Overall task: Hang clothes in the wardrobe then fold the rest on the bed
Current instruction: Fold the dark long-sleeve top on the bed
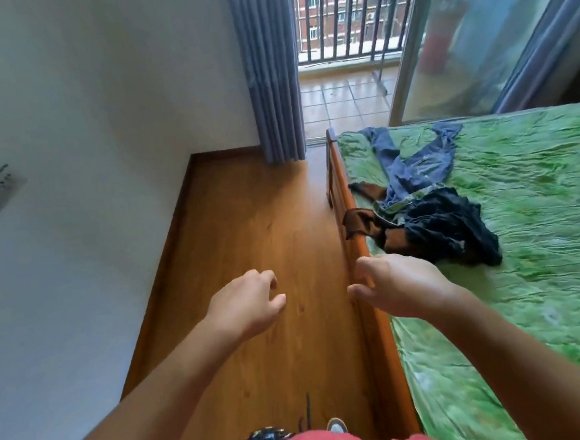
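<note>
While left hand [249, 301] and right hand [398, 288] hover empty, loosely curled, clothes [447, 229] drape the bed rail [383, 350]; floor [247, 216] runs alongside.

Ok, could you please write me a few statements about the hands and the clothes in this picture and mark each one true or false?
1. The left hand and the right hand both hold nothing. True.
2. The jeans are hanging on a hanger. False: they lie spread out on the bed's green sheet.
3. The brown garment drapes partly over the bed's wooden side rail. True.
4. The dark garment is neatly folded. False: it lies crumpled beside the jeans.
5. The curtain is drawn across the balcony doorway. False: it is bunched at the left side, and the doorway is uncovered.
</note>
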`<state>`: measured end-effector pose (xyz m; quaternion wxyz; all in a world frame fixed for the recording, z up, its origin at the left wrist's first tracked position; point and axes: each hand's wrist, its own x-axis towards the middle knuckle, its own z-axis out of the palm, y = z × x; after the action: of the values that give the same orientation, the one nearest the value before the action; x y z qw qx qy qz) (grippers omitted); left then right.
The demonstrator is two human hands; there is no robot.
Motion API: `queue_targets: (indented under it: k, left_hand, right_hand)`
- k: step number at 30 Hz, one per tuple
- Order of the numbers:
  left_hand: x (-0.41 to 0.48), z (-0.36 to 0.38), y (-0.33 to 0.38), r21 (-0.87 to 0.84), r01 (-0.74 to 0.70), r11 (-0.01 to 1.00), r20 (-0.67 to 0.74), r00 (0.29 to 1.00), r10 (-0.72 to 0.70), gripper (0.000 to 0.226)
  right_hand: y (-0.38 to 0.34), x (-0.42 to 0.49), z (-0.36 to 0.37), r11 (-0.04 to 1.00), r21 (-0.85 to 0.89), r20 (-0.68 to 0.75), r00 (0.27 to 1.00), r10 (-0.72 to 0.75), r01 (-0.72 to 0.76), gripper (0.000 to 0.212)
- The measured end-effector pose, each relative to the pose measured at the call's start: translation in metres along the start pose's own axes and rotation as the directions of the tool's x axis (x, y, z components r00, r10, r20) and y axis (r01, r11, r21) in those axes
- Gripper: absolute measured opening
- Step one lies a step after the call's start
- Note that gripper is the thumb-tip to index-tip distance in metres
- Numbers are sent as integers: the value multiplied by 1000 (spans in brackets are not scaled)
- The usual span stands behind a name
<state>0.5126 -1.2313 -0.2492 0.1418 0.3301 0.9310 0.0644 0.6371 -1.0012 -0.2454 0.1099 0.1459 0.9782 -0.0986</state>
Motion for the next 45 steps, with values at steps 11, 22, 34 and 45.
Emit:
queue_targets:
  k: [11, 22, 34, 45]
  left_hand:
    - [251, -12, 25, 30, -377, 926, 102, 923, 372, 32]
    - [430, -32, 86, 77, -727, 683, 344, 662, 666, 29]
    - [542, 20, 217, 128, -825, 551, 524, 528, 669, 23]
    - [619, 77, 282, 126, -896, 426, 644, 401, 652, 32]
  right_hand:
    - [74, 130, -7, 911, 86, 117, 912, 393, -404, 40]
    - [122, 211, -29, 703, 165, 207, 721, 661, -692, 41]
    - [262, 274, -5, 591, 228, 293, 634, 716, -774, 44]
    - [324, 323, 25, 494, 276, 312, 563, 765, -824, 39]
